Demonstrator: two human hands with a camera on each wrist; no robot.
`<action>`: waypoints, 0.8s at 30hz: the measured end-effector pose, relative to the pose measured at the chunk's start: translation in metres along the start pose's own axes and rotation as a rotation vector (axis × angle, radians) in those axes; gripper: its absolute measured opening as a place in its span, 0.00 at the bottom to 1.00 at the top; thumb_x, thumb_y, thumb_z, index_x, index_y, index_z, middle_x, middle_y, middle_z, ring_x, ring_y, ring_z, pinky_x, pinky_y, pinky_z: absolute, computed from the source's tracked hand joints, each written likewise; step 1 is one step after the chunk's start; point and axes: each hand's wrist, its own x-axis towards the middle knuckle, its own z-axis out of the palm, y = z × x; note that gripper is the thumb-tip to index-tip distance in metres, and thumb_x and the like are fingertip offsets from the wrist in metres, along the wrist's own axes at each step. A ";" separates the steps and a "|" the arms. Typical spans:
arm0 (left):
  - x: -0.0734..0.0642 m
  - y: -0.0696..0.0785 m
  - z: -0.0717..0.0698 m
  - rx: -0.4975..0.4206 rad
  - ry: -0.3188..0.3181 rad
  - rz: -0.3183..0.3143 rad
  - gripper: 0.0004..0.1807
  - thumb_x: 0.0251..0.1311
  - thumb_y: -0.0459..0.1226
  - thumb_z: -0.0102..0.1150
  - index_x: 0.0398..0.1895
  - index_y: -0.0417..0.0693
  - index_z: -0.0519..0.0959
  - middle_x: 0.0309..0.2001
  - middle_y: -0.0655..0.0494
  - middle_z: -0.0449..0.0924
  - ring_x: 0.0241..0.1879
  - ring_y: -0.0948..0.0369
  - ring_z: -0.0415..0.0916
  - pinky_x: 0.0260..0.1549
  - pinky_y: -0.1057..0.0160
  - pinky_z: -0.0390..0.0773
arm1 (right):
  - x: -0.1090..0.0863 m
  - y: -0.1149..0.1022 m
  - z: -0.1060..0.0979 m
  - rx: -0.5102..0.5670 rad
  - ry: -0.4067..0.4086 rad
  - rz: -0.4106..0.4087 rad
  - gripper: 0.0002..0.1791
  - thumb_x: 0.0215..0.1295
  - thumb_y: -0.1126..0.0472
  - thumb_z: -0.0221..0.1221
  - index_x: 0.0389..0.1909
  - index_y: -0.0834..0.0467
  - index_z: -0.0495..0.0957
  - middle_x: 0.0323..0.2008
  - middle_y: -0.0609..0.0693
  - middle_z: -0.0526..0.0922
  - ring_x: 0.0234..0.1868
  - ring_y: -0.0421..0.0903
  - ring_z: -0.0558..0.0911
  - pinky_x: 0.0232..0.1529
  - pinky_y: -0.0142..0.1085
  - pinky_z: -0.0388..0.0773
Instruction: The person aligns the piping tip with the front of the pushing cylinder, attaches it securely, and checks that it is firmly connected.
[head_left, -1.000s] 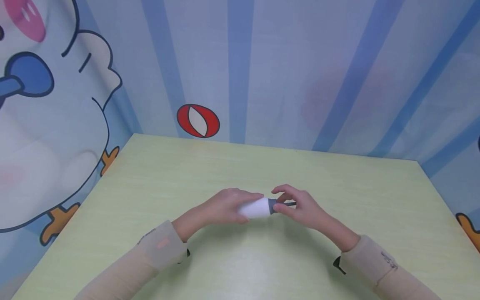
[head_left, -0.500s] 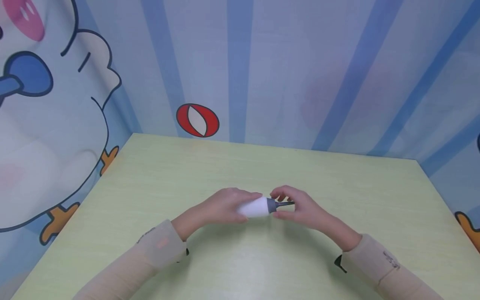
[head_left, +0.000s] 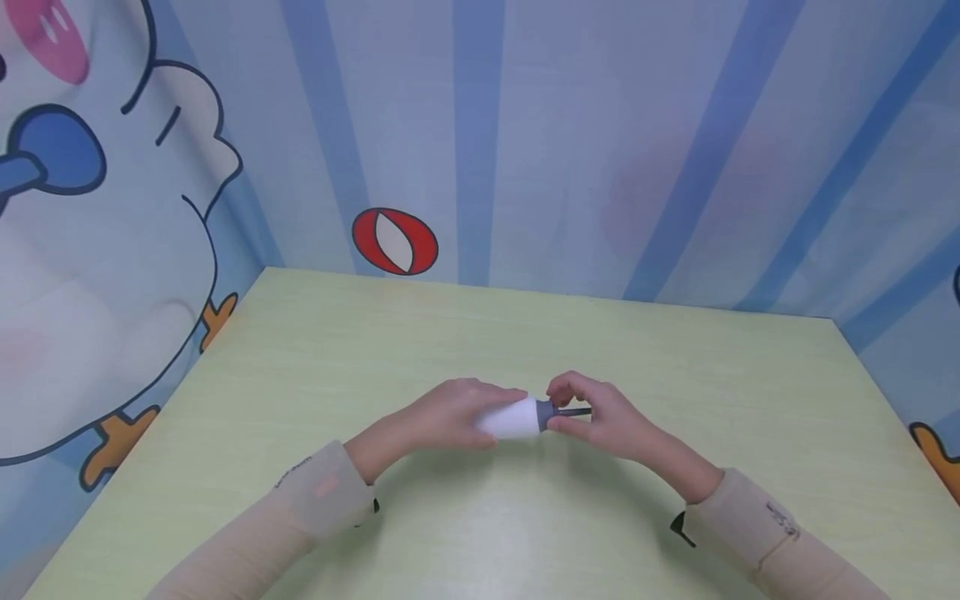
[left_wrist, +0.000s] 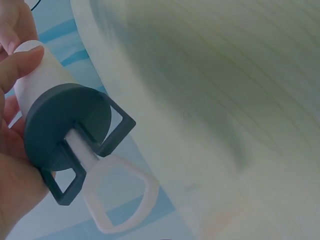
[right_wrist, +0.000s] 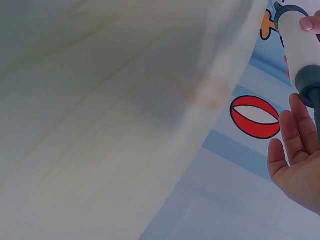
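A piping syringe with a white barrel [head_left: 510,418] is held in the air above the table, lying roughly level. My left hand [head_left: 453,412] grips the barrel, with the thumb and fingers on opposite sides. In the left wrist view, its dark green end cap [left_wrist: 55,132] has two angular finger loops, and a white plunger ring [left_wrist: 150,195] sticks out behind. At the other end is a grey collar [head_left: 546,415] with a thin dark nozzle [head_left: 576,412]. My right hand [head_left: 607,419] pinches at this collar with thumb and curled index finger; the nozzle points into its palm.
Beneath both hands spreads a pale yellow-green table [head_left: 375,333]. Behind it and at the sides hangs a blue striped cloth [head_left: 555,167] printed with cartoon figures and a red ball [head_left: 395,242].
The right fingers were at the collar, opened slightly away from it half a second ago, and are now closed in on it again. The left hand keeps its grip, almost still.
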 end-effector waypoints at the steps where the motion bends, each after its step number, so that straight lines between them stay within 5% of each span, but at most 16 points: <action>1: 0.000 0.000 0.000 0.000 0.002 -0.001 0.34 0.47 0.39 0.63 0.61 0.55 0.64 0.53 0.60 0.73 0.45 0.62 0.72 0.42 0.63 0.72 | 0.000 -0.001 0.000 -0.014 -0.002 -0.002 0.15 0.52 0.58 0.62 0.41 0.56 0.72 0.36 0.46 0.78 0.39 0.42 0.75 0.43 0.43 0.73; 13: 0.000 0.000 0.002 -0.027 0.007 0.022 0.33 0.46 0.37 0.63 0.60 0.53 0.67 0.53 0.59 0.74 0.45 0.61 0.72 0.42 0.62 0.72 | 0.001 0.002 0.002 -0.035 -0.019 0.006 0.13 0.48 0.62 0.64 0.36 0.56 0.75 0.32 0.46 0.78 0.34 0.42 0.74 0.36 0.34 0.76; 24: 0.000 0.000 0.008 0.022 0.002 0.021 0.32 0.47 0.37 0.64 0.59 0.52 0.67 0.55 0.58 0.73 0.46 0.59 0.73 0.44 0.61 0.72 | 0.003 0.004 0.005 0.054 -0.031 0.106 0.12 0.47 0.62 0.64 0.35 0.58 0.76 0.29 0.47 0.79 0.32 0.40 0.74 0.31 0.32 0.74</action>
